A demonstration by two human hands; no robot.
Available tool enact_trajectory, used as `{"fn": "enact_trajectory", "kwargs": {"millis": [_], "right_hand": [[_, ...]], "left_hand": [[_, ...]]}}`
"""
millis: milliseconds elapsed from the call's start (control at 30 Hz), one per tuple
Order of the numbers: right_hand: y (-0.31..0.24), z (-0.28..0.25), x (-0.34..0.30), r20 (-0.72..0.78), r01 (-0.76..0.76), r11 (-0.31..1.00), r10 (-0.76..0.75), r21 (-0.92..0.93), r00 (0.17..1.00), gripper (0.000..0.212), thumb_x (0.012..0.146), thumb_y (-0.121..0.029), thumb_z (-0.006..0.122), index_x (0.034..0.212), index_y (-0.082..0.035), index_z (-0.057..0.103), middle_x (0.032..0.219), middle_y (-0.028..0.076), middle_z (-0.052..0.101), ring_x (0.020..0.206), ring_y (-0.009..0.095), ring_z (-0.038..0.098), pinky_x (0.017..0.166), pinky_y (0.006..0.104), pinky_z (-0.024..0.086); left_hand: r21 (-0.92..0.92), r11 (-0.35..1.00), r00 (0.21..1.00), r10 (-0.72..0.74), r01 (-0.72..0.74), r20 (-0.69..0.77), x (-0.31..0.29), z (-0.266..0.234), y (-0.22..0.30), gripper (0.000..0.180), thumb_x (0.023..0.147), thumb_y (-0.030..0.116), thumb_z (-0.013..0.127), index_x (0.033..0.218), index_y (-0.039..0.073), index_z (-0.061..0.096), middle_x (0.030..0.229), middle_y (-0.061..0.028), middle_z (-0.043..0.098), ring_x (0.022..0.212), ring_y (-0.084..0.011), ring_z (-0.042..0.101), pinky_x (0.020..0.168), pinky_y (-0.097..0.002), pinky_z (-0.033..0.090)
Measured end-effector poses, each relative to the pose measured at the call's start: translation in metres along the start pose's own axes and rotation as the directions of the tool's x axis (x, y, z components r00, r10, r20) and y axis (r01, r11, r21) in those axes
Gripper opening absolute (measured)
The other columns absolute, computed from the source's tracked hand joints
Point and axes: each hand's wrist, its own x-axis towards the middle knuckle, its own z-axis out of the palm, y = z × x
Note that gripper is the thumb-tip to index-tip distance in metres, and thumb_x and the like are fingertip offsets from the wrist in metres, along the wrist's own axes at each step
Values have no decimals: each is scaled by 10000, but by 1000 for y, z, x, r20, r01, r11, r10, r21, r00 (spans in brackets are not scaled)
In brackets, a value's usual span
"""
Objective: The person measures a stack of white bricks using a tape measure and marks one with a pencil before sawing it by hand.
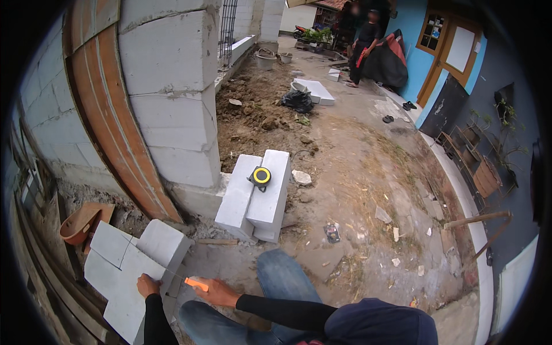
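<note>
My left hand (pixel 147 284) presses flat on a white lightweight concrete block (pixel 123 270) that lies tilted on the ground at the lower left. My right hand (pixel 217 292) grips an orange-handled tool (pixel 196 283) whose thin blade reaches toward that block's edge. My knee in blue jeans (pixel 282 276) is just right of the hand. Farther ahead, two white blocks (pixel 256 195) lie side by side, with a yellow and black tape measure (pixel 261 176) resting on top of them.
A white block wall (pixel 172 92) with a curved orange board (pixel 115 126) leaning on it rises at left. An orange bucket (pixel 77 224) sits at far left. Rubble and loose dirt (pixel 259 109) cover the ground. People (pixel 365 40) stand far off by a blue house.
</note>
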Motion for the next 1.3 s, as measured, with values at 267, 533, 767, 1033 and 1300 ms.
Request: {"fn": "enact_trajectory", "kwargs": {"millis": [267, 533, 767, 1033, 1300], "right_hand": [[12, -38, -87, -89, 59, 998, -57, 20, 994, 299, 926, -180, 552, 1155, 2, 614, 776, 213, 646, 706, 379, 652, 625, 405, 509], [5, 28, 22, 106, 118, 991, -111, -60, 988, 395, 922, -163, 545, 1277, 8, 555, 823, 218, 655, 732, 327, 680, 654, 436, 499], [23, -52, -107, -14, 228, 974, -228, -16, 974, 378, 934, -163, 536, 1272, 6, 563, 1003, 231, 673, 871, 318, 699, 771, 394, 524], [-2, 5, -19, 70, 41, 999, -43, 29, 997, 341, 939, -174, 541, 1218, 17, 582, 892, 242, 663, 837, 369, 675, 718, 412, 509], [21, -14, -44, 42, 46, 998, -48, 44, 998, 362, 932, -179, 553, 1247, -1, 576, 980, 236, 672, 858, 370, 682, 729, 398, 530]], "left_hand": [[-43, 996, 996, 74, -77, -56, 4, 0, 9, 353, 628, 273, 845, 692, -5, 636, 758, -242, 657, 732, -401, 664, 686, -467, 538], [-114, 991, 997, -59, 65, 51, -18, -24, -12, 321, 580, 195, 872, 748, -9, 689, 814, -227, 682, 769, -385, 687, 704, -430, 559], [-55, 996, 993, -62, 67, 99, -3, -32, 11, 354, 585, 199, 888, 827, 12, 709, 874, -206, 697, 829, -361, 698, 738, -413, 573], [-6, 998, 989, -59, 61, 133, -3, -20, -8, 423, 551, 249, 902, 809, -10, 688, 846, -223, 687, 816, -372, 689, 739, -421, 563], [-20, 999, 990, -39, 42, 134, 6, -32, 7, 396, 565, 223, 907, 816, -4, 701, 847, -219, 694, 824, -370, 697, 721, -419, 571]]}}
